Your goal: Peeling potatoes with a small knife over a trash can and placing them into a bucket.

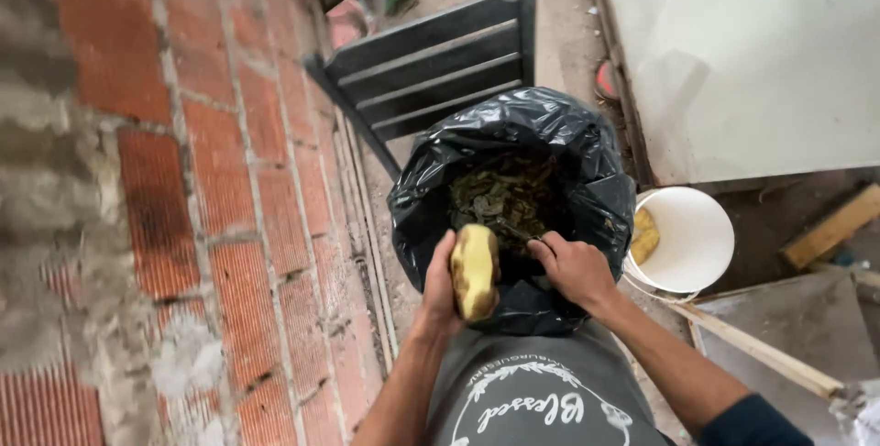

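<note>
Potato (475, 272), yellowish, partly peeled, in left hand (442, 283).

We're out in a rough backyard work area. Bare brick wall (183, 180), dirt ground, loose timber planks (761, 354), a bin bag (550, 134).

A single head-worn camera looks steeply down the person's own chest, close above both hands (513, 276). The view faces forward along the brick wall (183, 180) on the left, over a black bin bag (522, 134) at centre, to a dark chair (431, 61) beyond. No second view overlaps it.
</note>
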